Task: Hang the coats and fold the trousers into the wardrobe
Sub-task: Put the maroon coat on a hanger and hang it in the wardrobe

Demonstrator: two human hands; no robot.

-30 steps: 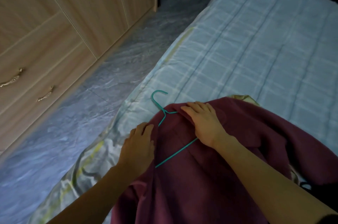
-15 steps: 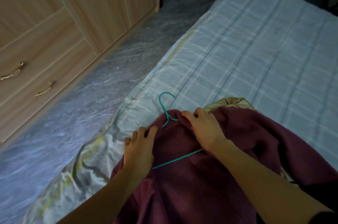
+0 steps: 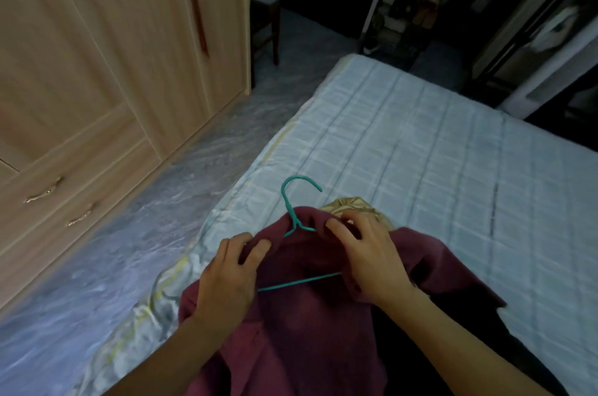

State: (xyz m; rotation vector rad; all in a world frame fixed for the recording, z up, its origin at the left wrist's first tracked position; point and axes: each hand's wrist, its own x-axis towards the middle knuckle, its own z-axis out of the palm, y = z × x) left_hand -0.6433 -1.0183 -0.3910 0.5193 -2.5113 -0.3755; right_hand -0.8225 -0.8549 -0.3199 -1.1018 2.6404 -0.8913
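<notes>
On the bed (image 3: 420, 149), both hands pinch the maroon coat (image 3: 307, 331) around a teal wire hanger (image 3: 293, 211). The left hand (image 3: 226, 279) grips one shoulder, the right hand (image 3: 369, 263) the collar. The wooden wardrobe (image 3: 106, 49) stands closed on the left.

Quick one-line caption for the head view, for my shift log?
Left hand and right hand grip a maroon coat over a teal hanger on the bed, wardrobe closed alongside.
</notes>
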